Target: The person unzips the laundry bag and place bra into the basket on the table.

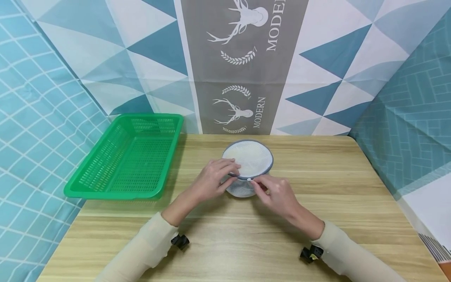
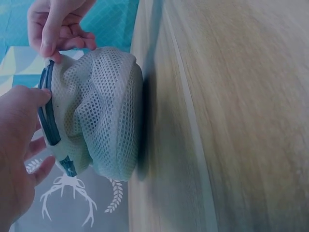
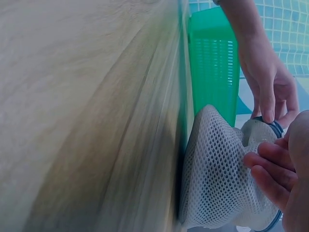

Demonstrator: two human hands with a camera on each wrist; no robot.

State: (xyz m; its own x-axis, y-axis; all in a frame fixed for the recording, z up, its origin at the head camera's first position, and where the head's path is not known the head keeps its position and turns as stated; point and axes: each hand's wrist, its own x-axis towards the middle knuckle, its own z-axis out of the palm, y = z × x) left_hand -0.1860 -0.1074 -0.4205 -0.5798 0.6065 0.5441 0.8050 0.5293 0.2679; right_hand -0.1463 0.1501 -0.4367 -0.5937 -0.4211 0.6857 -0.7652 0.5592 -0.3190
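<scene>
A round white mesh laundry bag [image 1: 251,154] with a blue-grey rim stands on the wooden table in front of me. Its netted side [image 2: 108,106] bulges and creases in the left wrist view, and a dark zipper [image 2: 50,108] runs along the rim. My left hand [image 1: 215,176] grips the rim at the near left, thumb below and fingers over the top. Beside it, my right hand [image 1: 276,192] pinches the small white zipper pull [image 1: 249,179] at the near edge. In the right wrist view, its other fingers [image 3: 275,166] lie by the mesh.
A green plastic basket [image 1: 163,168] with slotted walls stands at the table's left side. The wooden table [image 1: 225,239] reaches back to a patterned cloth backdrop [image 1: 232,78]. Dark wrist devices [image 1: 180,241] sit at both cuffs.
</scene>
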